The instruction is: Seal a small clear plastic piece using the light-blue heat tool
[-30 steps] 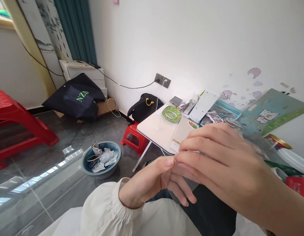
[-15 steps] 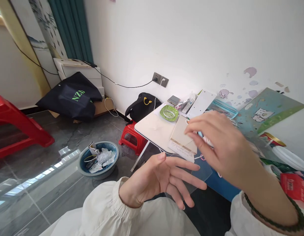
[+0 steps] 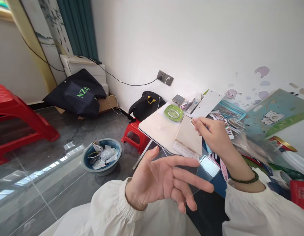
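My left hand (image 3: 164, 180) is palm up with its fingers spread. A faint clear edge, maybe thin film, crosses its palm; I cannot make out more. Over the table's near side, my right hand (image 3: 214, 131) is closed in a pinch. Its thumb and fingertips meet at a small sticker (image 3: 192, 122) with an orange mark, at the top edge of a beige notepad-like block (image 3: 187, 137). The fingers partly cover the sticker. Under the block lies a white printed sheet or pad (image 3: 186, 151). Behind it sits a green dish (image 3: 173, 113) with a clear ring-shaped item.
A white folding table (image 3: 154, 126) carries packets, a white board (image 3: 208, 103) and stickers. At its near side are a shiny phone-like rectangle (image 3: 209, 166) and pink-handled scissors (image 3: 224, 170). A basin (image 3: 102, 169) of plastic scraps stands on the floor, near a red stool (image 3: 134, 134).
My right hand has moved down and away from me, and its fingertips now reach the sticker on the block. My left hand stays spread. The view has shifted slightly.
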A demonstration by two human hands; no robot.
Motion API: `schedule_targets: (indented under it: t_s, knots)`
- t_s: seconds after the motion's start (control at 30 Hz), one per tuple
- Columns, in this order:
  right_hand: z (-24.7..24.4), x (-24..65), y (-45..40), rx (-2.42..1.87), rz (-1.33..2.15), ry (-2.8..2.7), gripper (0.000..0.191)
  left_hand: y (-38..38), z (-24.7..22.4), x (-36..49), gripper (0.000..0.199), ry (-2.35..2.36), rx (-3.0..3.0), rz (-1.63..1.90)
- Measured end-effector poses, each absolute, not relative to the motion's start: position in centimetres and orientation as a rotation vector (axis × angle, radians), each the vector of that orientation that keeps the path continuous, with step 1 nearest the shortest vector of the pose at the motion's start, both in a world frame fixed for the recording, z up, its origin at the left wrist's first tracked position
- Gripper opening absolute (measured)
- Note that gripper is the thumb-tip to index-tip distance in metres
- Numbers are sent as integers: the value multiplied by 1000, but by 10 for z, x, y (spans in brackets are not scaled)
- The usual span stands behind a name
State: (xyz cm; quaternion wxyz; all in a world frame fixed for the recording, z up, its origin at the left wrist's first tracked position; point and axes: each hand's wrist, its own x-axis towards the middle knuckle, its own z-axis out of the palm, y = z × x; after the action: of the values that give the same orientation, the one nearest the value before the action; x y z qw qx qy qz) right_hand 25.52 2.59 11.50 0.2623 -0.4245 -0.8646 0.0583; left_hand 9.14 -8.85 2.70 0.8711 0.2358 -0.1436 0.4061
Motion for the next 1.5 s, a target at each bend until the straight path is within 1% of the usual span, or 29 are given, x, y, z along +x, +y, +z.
schedule_targets:
  t_s: [0.07, 0.1, 0.2, 0.23, 0.3, 0.33, 0.37, 0.43, 0.47, 0.57, 0.67, 0.77, 0.93, 1.03, 1.3, 1.4, 1.5]
  knots:
    - [116, 257, 23, -1120, 260, -2407, 17, -88, 26, 90, 70, -302, 470, 855]
    - [117, 259, 22, -1103, 287, -2447, 16, -88, 26, 90, 70, -305, 463, 856]
    - [114, 268, 17, -1116, 231, -2449, 32, -88, 24, 90, 69, -325, 455, 869]
    - [111, 273, 15, -1139, 215, -2417, 30, -88, 23, 90, 69, -332, 454, 872]
    - [105, 286, 11, -1182, 207, -2327, 17, -89, 23, 91, 67, -342, 451, 878]
    - [101, 294, 9, -1207, 181, -2282, 14, -89, 22, 92, 66, -340, 450, 883]
    - [98, 303, 8, -1247, 135, -2241, 14, -90, 22, 92, 65, -337, 449, 889]
    - [90, 324, 7, -1363, 7, -2148, 28, -92, 21, 94, 62, -322, 446, 911]
    - [87, 335, 7, -1443, -46, -2096, 32, -93, 21, 95, 61, -312, 445, 921]
    - [77, 372, 9, -1644, -137, -1946, 26, -96, 18, 96, 60, -271, 453, 948]
    - [66, 405, 10, -1842, -208, -1849, 26, -97, 15, 97, 60, -220, 474, 999]
    - [52, 423, 10, -2043, -182, -1842, 27, -95, 14, 99, 59, -199, 483, 1036]
    - [19, 411, 5, -2227, -124, -1894, 44, -96, 14, 103, 60, -197, 455, 1071]
    - [6, 398, 1, -2263, -134, -1906, 49, -99, 12, 106, 60, -194, 460, 1086]
    - [-12, 391, 1, -2160, -163, -1887, 43, -98, 9, 119, 60, -163, 458, 1100]
    - [-10, 397, 2, -2107, -171, -1805, 44, -96, 8, 126, 60, -136, 457, 1104]
    - [4, 403, -10, -2035, -185, -1708, 44, -95, 8, 132, 60, -90, 499, 1125]
